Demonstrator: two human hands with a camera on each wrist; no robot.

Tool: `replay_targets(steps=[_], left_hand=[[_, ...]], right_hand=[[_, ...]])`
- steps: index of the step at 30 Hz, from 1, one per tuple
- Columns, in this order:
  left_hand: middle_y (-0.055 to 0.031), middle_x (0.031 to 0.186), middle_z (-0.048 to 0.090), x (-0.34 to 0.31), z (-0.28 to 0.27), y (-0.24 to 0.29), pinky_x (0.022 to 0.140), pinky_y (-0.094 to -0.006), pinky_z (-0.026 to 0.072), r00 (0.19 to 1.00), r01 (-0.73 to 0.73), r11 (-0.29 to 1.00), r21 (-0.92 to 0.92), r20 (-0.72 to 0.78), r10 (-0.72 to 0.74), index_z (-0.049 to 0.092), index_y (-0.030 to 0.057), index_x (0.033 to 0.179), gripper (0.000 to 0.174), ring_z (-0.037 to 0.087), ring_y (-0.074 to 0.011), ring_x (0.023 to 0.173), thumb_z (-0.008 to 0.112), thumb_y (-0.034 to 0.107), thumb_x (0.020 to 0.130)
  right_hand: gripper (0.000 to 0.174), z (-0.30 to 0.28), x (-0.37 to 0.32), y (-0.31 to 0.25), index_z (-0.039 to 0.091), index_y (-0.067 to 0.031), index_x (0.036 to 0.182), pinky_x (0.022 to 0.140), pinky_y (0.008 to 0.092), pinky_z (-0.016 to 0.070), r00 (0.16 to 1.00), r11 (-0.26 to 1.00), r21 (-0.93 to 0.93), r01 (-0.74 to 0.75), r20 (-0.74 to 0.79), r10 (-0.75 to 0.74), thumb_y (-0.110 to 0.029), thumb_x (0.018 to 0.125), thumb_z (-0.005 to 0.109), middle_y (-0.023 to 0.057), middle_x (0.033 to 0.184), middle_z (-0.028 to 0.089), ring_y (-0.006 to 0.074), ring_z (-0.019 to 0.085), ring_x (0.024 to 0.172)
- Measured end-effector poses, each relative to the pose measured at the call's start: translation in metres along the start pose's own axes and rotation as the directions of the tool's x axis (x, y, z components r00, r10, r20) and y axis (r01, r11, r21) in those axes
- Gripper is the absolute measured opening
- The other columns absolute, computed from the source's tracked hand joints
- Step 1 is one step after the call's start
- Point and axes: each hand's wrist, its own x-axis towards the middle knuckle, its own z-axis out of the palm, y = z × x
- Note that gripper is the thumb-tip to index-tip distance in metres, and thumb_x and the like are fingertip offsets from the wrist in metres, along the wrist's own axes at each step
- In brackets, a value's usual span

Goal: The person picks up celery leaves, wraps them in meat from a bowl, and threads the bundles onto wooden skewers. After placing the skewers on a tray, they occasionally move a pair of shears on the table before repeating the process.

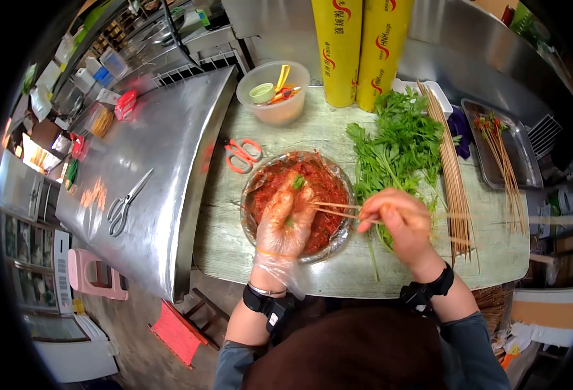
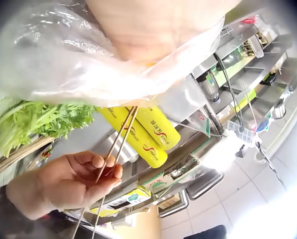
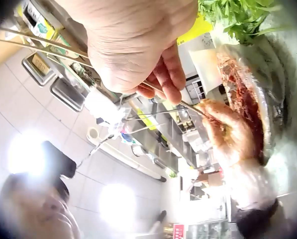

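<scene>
You are working over the film-lined bowl (image 1: 328,255) on the bench (image 1: 224,250), where the red-coated meat (image 1: 328,188) is lying. Your gloved left grip (image 1: 283,224) is closing its fingers around a little of that meat above the bowl, at the skewer tips. Your bare right grip (image 1: 403,224) is pinching two thin bamboo skewers (image 1: 338,205) well behind their points, fingertips nearly together, just right of the bowl.

For a clean pierce, you are probably wanting both points entering the thick of the meat side by side, your right grip driving them along their length rather than bending them. The coating is looking slick, so your left grip is likely needing a firm pinch, with its fingertips lying beside the path of the points, not across it. Working above the bowl is helping, since any drips are likely falling back inside.
</scene>
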Motion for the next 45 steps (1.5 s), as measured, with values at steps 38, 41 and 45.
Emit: replay_targets(steps=[38,41,45], left_hand=[[-0.0128,0.124,0.054,-0.008,0.016,-0.013,0.09,-0.0365,0.0522,0.956,-0.262,0.906,0.332,-0.041,0.292,0.047,-0.0031,0.129,0.039,0.058,-0.024,0.105,0.053,0.015,0.095],[-0.0136,0.125,0.054,-0.008,0.015,-0.014,0.091,-0.0365,0.0505,0.95,-0.276,0.892,0.358,-0.04,0.31,0.047,-0.0044,0.129,0.038,0.057,-0.0242,0.107,0.052,0.013,0.095],[-0.0133,0.127,0.054,-0.009,0.014,-0.016,0.094,-0.0351,0.047,0.952,-0.275,0.875,0.398,-0.015,0.307,0.048,-0.0053,0.129,0.037,0.056,-0.0227,0.109,0.05,0.009,0.095]], right_hand=[[0.013,0.034,0.005,-0.001,0.062,0.0031,0.094,0.065,0.0309,0.051,0.934,0.816,-0.456,0.355,0.209,-0.29,0.0,0.083,0.056,0.0171,0.089,0.063,0.0259,0.063,0.074],[0.014,0.038,0.008,-0.001,0.062,0.0018,0.095,0.065,0.0317,0.0518,0.929,0.802,-0.472,0.368,0.218,-0.298,0.0,0.081,0.059,0.0162,0.09,0.063,0.0271,0.064,0.075],[0.018,0.043,0.012,0.002,0.061,0.0001,0.096,0.063,0.0334,0.0527,0.922,0.774,-0.501,0.387,0.219,-0.319,0.001,0.078,0.063,0.0141,0.09,0.062,0.0289,0.063,0.074]])
